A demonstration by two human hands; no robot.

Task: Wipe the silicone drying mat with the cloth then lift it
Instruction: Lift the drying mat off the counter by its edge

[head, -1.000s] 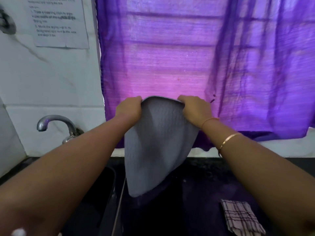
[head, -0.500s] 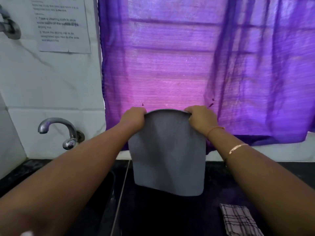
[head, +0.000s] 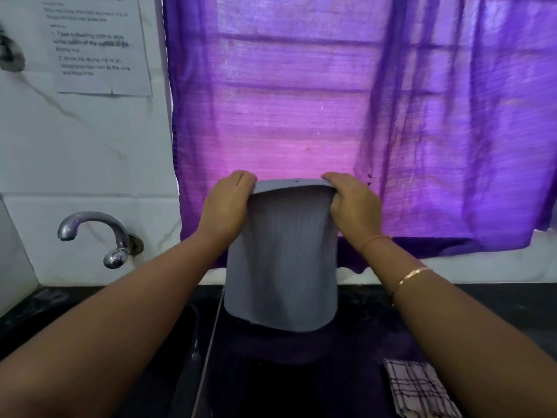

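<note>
Here, I am watching the left grip (head: pixel 224 206) and the right grip (head: pixel 355 206) each curling tight over a top corner of the silicone drying mat (head: pixel 283 260), with the fingertips hiding past its edge. The grey, finely ribbed mat is hanging upright above the black table (head: pixel 467 312), bowing slightly. The checked cloth (head: pixel 419 390) is lying crumpled at lower right, partly cut off. The sink (head: pixel 187 342) is looking too dark to make out.

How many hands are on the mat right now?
2: the left hand grips the top left corner of the mat, the right hand the top right corner.
</note>
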